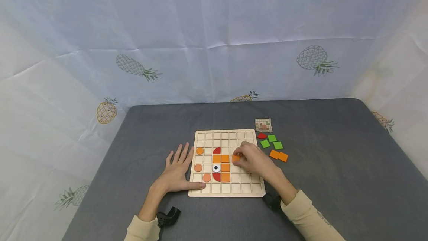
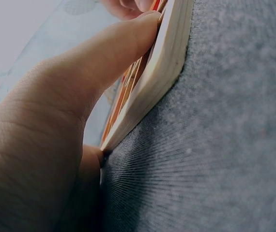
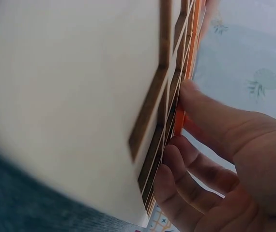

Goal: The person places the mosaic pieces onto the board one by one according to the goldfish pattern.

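A wooden grid board (image 1: 244, 189) lies on the table, carrying orange square tiles (image 1: 225, 177), red quarter-round tiles (image 1: 217, 151), round orange and salmon discs (image 1: 198, 167) and a white eye-like disc (image 1: 216, 170). My left hand (image 1: 177, 172) rests at the board's left edge with its fingers spread; the thumb (image 2: 128, 41) lies over the near edge. My right hand (image 1: 252, 159) pinches an orange square tile (image 3: 178, 121) between thumb and fingers, over the grid right of the other orange squares.
Beyond the board's right edge lie three green tiles (image 1: 278, 145), a red tile (image 1: 262, 136) and two overlapping orange squares (image 1: 282, 157). A small picture card (image 1: 263, 125) sits behind them. A pineapple-print cloth (image 1: 214, 70) hangs along the table's far side.
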Demonstrator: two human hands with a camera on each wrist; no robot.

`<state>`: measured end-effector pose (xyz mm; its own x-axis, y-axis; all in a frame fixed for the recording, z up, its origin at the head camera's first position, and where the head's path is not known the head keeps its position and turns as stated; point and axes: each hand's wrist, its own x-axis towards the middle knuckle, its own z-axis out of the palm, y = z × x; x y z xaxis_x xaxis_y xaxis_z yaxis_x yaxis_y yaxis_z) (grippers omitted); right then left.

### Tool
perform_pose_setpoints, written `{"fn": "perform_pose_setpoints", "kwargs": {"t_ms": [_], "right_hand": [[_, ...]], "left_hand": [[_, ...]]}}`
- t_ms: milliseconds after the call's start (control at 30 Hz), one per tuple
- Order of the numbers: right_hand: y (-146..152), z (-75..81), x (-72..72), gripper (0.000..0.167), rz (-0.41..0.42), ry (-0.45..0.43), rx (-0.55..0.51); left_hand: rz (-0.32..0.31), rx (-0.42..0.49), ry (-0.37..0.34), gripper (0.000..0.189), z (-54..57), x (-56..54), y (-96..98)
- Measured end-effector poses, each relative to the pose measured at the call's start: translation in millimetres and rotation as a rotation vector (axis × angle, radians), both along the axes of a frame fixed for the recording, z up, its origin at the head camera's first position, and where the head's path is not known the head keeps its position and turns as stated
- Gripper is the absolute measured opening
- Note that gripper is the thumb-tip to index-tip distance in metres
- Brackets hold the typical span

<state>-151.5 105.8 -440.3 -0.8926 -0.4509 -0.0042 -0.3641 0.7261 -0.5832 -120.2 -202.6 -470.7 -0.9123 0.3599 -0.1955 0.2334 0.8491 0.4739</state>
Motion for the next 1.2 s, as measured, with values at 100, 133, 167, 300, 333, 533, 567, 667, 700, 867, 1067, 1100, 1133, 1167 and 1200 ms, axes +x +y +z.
{"fn": "perform_pose_setpoints", "kwargs": {"t_ms": [100, 133, 167, 300, 333, 533, 567, 667, 700, 867, 1067, 1100, 1133, 1167, 1200], "right_hand": [[0.6, 0.8, 1.4, 0.023, 0.000, -0.006, -0.011], [0.7, 1.0, 1.6, 0.024, 0.000, -0.008, -0.013], [0.8, 1.2, 1.7, 0.024, 0.003, -0.007, -0.015], [1.4, 0.7, 1.8, 0.027, 0.009, -0.004, -0.020], [1.6, 0.4, 1.6, 0.028, 0.010, -0.001, -0.022], [2.6, -1.9, 0.5, 0.032, 0.021, 0.009, -0.059], [3.0, -2.2, 0.2, 0.032, 0.024, 0.010, -0.064], [4.9, -3.0, -1.1, 0.029, 0.019, 0.006, -0.070], [5.4, -3.3, -1.6, 0.029, 0.014, 0.003, -0.072], [6.2, -4.2, -4.2, 0.029, 0.001, -0.014, -0.082], [3.8, -3.6, -4.2, 0.030, -0.010, -0.039, -0.078], [3.9, -3.4, -3.9, 0.030, -0.003, -0.035, -0.079], [4.1, -3.0, -3.7, 0.031, -0.001, -0.037, -0.083], [4.3, -3.1, -3.7, 0.031, 0.002, -0.038, -0.086], [4.5, -3.1, -3.5, 0.031, 0.003, -0.040, -0.090]], "left_hand": [[0.000, 0.001, -0.003, 0.139, -0.1, 0.1, -0.1], [0.001, -0.003, -0.005, 0.139, 0.0, 0.2, 0.0], [0.003, -0.007, -0.007, 0.139, -0.3, 0.1, 0.1], [0.003, -0.010, 0.003, 0.140, -0.4, 0.7, 0.4], [0.001, -0.006, 0.011, 0.140, -0.5, 1.0, 0.4], [0.001, 0.006, 0.026, 0.140, -0.4, 2.0, 0.3], [0.003, 0.002, 0.020, 0.140, 0.1, 2.1, 0.4], [-0.002, -0.006, 0.011, 0.140, 1.7, 2.1, 0.4], [-0.004, -0.009, 0.010, 0.140, 2.1, 2.0, 0.4], [-0.010, -0.012, 0.009, 0.140, 2.5, 1.4, 0.4], [-0.004, -0.006, 0.005, 0.139, 0.6, 0.9, -0.1], [-0.002, -0.008, 0.003, 0.140, 0.4, 0.9, -0.3], [-0.003, -0.009, 0.002, 0.140, 0.4, 0.8, -0.5], [-0.003, -0.009, 0.001, 0.140, 0.6, 0.9, -0.4], [-0.002, -0.010, -0.002, 0.140, 0.6, 0.9, -0.4]]}}
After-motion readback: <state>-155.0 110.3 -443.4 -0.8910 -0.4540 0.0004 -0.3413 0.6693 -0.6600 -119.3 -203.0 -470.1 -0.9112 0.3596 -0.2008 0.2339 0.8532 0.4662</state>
